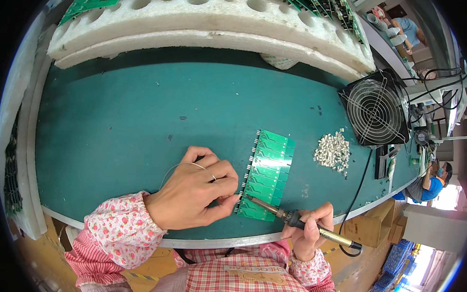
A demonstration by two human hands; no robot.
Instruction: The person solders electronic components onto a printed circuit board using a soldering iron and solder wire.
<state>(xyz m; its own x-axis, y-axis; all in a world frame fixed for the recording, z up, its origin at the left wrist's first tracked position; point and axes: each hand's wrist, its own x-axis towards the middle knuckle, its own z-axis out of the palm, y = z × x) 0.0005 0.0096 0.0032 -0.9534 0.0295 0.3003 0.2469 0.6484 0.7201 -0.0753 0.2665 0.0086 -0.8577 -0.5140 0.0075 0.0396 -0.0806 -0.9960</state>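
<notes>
Flat green rectangular circuit-board panel on a teal bench top, left hand at nine o'clock pinching thin silvery wire, right hand at five o'clock gripping a black-and-gold soldering iron, small silvery-white parts heaped toward two o'clock, black square-framed fan beyond

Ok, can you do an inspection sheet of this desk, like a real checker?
Surface: green tabletop, metal front edge.
Job's things: green circuit board lying flat; soldering iron, tip near its left edge.
Clutter: pile of small silvery parts; a few dark bits scattered.
Hands: left hand holds thin wire; right hand grips the iron.
Cables: black cord running from the iron.
Surroundings: fan, white foam holding boards, other people at right.
</notes>
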